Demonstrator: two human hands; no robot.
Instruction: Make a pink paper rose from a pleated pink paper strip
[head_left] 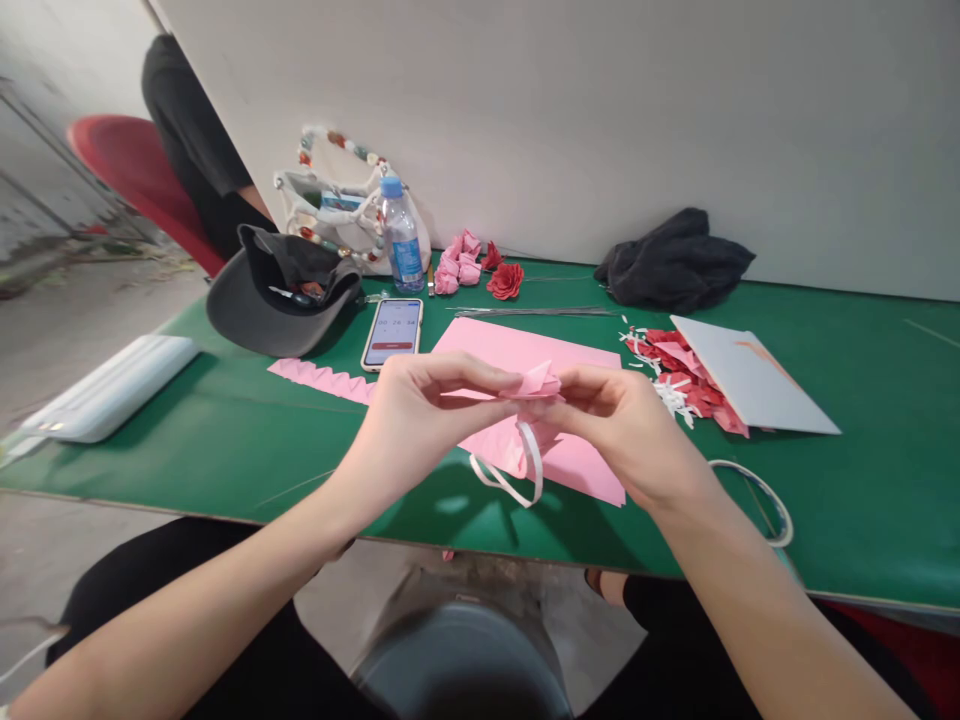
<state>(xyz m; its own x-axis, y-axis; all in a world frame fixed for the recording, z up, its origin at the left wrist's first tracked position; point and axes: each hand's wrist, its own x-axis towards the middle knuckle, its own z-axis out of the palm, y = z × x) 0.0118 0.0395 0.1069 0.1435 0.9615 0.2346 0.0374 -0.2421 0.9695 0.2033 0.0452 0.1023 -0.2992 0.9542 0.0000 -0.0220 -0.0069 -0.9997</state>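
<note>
left grip (427, 425) and right grip (619, 430) clamp a folded pink paper piece (538, 382) from either side. its long axis seems crosswise.

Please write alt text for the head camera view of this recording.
The left hand and right hand pinch a small folded piece of pink paper above a pink paper sheet on a green table. A red paper rose, smartphone, black cap and water bottle are nearby.
</note>
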